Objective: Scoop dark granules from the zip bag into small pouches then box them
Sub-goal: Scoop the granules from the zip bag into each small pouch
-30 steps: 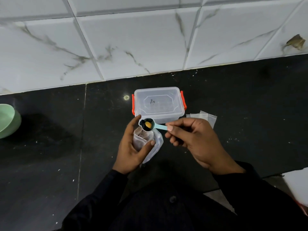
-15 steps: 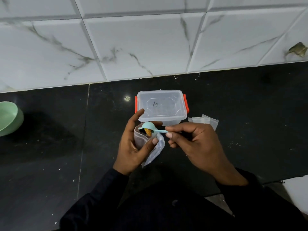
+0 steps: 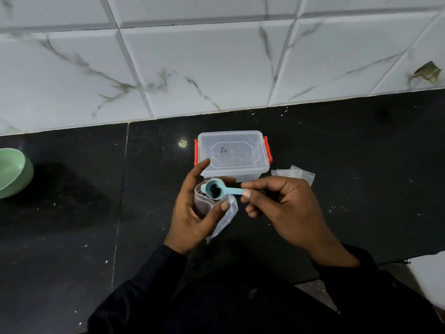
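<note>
Teal scoop [image 3: 215, 189] of dark granules [image 3: 216, 189], clear box [image 3: 232, 153] (orange clips), black countertop [image 3: 72, 225], grey-veined white tiles [image 3: 192, 68], green bowl [image 3: 14, 172]

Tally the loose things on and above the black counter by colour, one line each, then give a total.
Clear plastic: 3, the box with orange latches, the zip bag held in the left hand, and the flat pouches, counted as one pile.
Teal: 1, the scoop held by the right hand.
Green: 1, the bowl.
Total: 5.

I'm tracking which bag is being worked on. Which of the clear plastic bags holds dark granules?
The bag gripped in the left hand, under the blue scoop. The small pouches lying flat right of the clear box look empty.
</note>
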The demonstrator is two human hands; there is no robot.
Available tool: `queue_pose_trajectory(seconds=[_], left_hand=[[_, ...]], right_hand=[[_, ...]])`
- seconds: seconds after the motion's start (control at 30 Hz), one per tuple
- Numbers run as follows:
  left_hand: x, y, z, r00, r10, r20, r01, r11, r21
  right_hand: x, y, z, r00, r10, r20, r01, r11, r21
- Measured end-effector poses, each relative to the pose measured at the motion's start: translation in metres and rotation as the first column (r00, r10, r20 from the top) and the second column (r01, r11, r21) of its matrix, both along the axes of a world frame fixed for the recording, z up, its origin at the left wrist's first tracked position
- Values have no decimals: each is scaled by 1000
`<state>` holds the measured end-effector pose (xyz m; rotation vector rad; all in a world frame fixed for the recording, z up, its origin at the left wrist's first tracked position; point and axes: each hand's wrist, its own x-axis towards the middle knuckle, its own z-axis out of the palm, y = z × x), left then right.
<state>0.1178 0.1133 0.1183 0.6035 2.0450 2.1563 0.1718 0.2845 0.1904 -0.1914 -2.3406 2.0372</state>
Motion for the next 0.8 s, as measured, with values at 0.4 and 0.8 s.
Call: queue_pose_trajectory(seconds=[0.4, 0.8], left_hand=[[2, -26, -16, 995, 101, 11, -101, 995, 24], [0, -42, -16, 984, 179, 19, -179, 983, 28]], right_hand=[[-3, 16, -26, 966, -124, 228, 181, 950, -253], [-31, 2, -142, 883, -70, 464, 17, 993, 119]])
